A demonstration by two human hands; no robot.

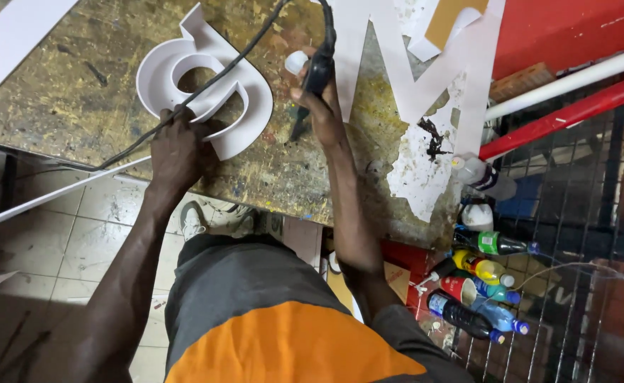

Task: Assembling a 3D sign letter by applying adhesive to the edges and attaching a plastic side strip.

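A white raised letter shape [184, 74] with curved walls lies on a paint-stained worktable [85, 85]. My left hand [177, 145] presses on its near edge, where a black cable [234, 60] crosses it. My right hand [319, 99] grips a black corded tool [319, 67] pointed down at the table just right of the letter shape. A small white cap [295, 62] sits beside the tool's grip.
A large flat white cut-out [425, 78] with torn paper lies to the right on the table. Several plastic bottles [478, 284] crowd the floor at right by a black metal grille [581, 213]. Red and white bars [567, 99] run diagonally. A white strip [49, 195] leans below the table edge.
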